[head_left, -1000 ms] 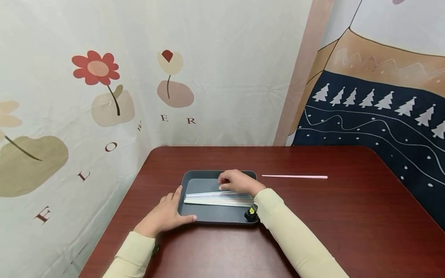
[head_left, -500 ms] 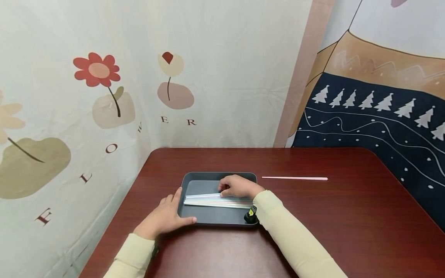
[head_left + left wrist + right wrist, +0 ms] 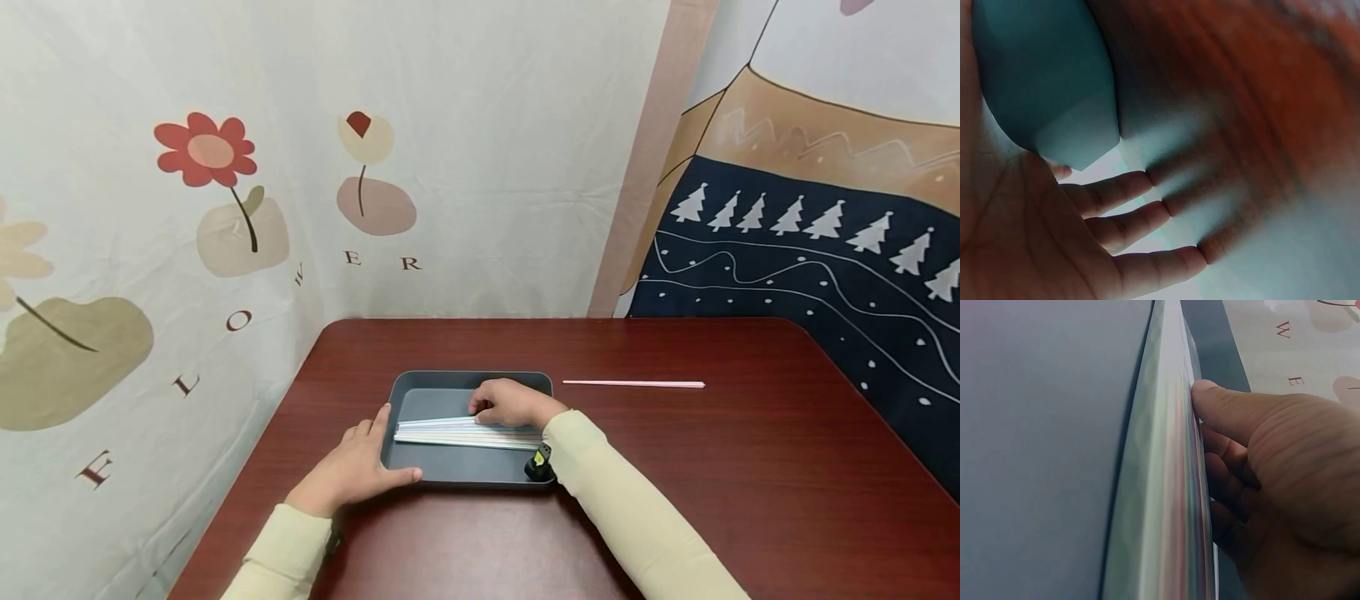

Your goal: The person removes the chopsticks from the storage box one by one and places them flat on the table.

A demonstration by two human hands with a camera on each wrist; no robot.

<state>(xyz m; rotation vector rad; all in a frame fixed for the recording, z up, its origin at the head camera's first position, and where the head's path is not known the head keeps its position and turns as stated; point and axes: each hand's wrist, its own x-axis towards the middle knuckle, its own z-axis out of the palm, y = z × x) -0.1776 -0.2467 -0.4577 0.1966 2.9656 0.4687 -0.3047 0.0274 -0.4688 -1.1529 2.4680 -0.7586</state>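
Observation:
Pale, multicoloured chopsticks (image 3: 450, 432) lie side by side across a dark grey rectangular tray (image 3: 457, 473). My right hand (image 3: 517, 403) is inside the tray at the far edge of the bundle, thumb and curled fingers pinching a chopstick there. In the right wrist view, the thumb tip of the right hand (image 3: 1291, 462) meets the edge of the striped chopsticks (image 3: 1175, 487); the fingertips are partly hidden. Spread along the tray's left side is my left hand (image 3: 354, 468), its thumb at the near rim. Those fingers look straight in the left wrist view.
A single pink chopstick (image 3: 633, 384) lies on the red-brown table (image 3: 720, 467), right of the tray. A printed cloth wall (image 3: 480, 167) rises behind the table, and a dark blue patterned one (image 3: 795, 267) stands at the right.
My right hand has lowered a little, its thumb coming down to the far edge of the chopsticks. The left hand stays at the tray's left side.

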